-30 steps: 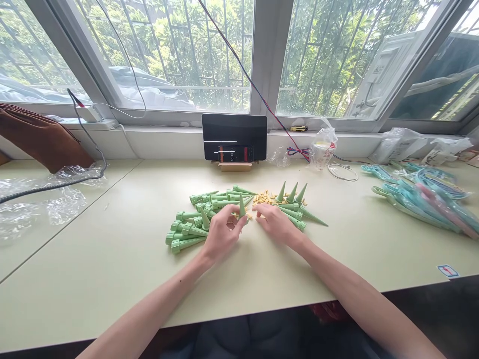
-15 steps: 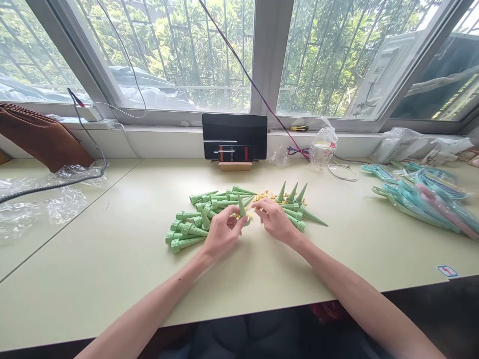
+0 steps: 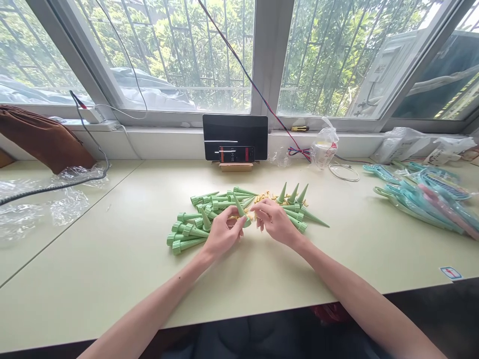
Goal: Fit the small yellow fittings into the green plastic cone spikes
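Observation:
My left hand [image 3: 223,234] is closed on a green plastic cone spike [image 3: 240,209], gripping it near its wide base, with the pointed end tilted up and left. To the right, close by but apart from that spike, my right hand [image 3: 276,222] has its fingers bent together; anything between its fingertips is too small to make out. Many green spikes [image 3: 190,230] lie heaped beside and behind my left hand. Small yellow pieces [image 3: 265,195] are scattered behind my right hand. More green spikes [image 3: 298,223] lie right of it, with several standing point up [image 3: 293,193].
A phone [image 3: 236,154] leans before a dark tablet [image 3: 235,130] on a stand at the back. Bagged blue and pink plastic items [image 3: 422,197] lie on the right. A cable [image 3: 95,177] crosses clear plastic wrap [image 3: 69,204] on the left. A wrapped cup [image 3: 324,148] stands near the sill.
The spike in my left hand has tilted further, its tip leaning more to the left. My right hand's fingers have shifted slightly downward near it.

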Demonstrator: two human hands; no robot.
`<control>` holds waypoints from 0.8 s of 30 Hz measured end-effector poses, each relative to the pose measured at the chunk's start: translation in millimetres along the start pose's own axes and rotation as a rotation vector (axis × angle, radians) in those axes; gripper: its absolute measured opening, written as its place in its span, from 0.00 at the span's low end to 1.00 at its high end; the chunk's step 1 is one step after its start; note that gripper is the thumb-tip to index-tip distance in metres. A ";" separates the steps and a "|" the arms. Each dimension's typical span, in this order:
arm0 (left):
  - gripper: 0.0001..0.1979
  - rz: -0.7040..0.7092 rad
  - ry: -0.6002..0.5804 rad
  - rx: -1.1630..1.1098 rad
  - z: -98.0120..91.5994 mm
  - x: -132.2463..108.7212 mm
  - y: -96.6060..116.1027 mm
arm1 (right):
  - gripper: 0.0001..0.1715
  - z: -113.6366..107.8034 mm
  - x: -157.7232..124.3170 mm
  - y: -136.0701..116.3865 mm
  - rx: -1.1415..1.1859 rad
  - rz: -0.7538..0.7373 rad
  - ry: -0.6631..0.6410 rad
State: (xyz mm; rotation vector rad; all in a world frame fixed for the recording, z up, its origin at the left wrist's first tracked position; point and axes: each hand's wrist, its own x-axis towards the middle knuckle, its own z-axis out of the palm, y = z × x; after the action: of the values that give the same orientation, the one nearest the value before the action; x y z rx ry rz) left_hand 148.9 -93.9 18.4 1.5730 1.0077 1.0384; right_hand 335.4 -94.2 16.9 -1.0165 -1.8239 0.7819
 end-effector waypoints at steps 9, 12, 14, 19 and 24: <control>0.12 -0.015 -0.048 0.013 2.1 -3.5 3.4 | 0.15 0.4 -0.6 -1.9 0.106 -0.011 0.009; 0.13 -0.023 -0.046 0.000 2.5 -3.5 3.4 | 0.13 0.3 -0.8 -1.0 0.075 -0.001 0.033; 0.15 -0.032 -0.042 -0.014 2.6 -2.9 2.5 | 0.13 0.1 -0.8 -0.1 0.038 -0.002 0.049; 0.16 -0.045 -0.042 -0.032 2.9 -1.2 1.2 | 0.11 -0.3 -0.6 1.6 -0.004 -0.005 0.067; 0.17 -0.063 -0.052 -0.061 3.1 -0.5 3.5 | 0.10 0.2 -1.0 -0.1 0.030 -0.036 0.072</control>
State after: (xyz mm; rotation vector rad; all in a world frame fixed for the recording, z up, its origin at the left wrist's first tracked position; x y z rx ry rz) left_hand 152.1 -95.9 21.2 1.5016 0.9755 0.9713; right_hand 335.5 -95.1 16.5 -0.9775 -1.7592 0.7402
